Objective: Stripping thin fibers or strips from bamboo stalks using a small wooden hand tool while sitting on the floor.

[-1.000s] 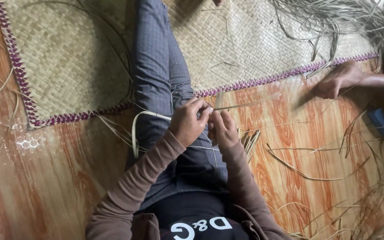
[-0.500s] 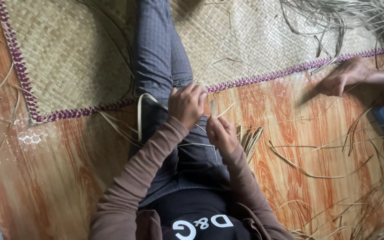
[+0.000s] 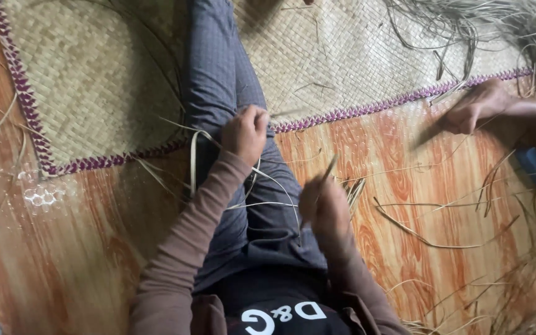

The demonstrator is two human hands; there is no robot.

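I sit on the floor with one leg in grey trousers (image 3: 218, 80) stretched out over a woven straw mat (image 3: 94, 80). My left hand (image 3: 245, 131) is closed on pale straw strips (image 3: 196, 161) that loop down over my thigh. My right hand (image 3: 324, 208), nearer my lap, pinches a thin straw strip (image 3: 329, 169) that points up and away. The two hands are apart, linked by fine strands across my leg.
The mat has a purple braided border (image 3: 367, 110). Another person's hand (image 3: 476, 105) rests at the mat's right edge. A heap of loose straw (image 3: 485, 25) lies top right. Scattered strips litter the wood-patterned floor (image 3: 429, 229). A blue object (image 3: 535, 166) sits far right.
My hands were together over my thigh; now they have separated, the right hand pulling back toward my lap with a strip while the left stays on the strips further out.
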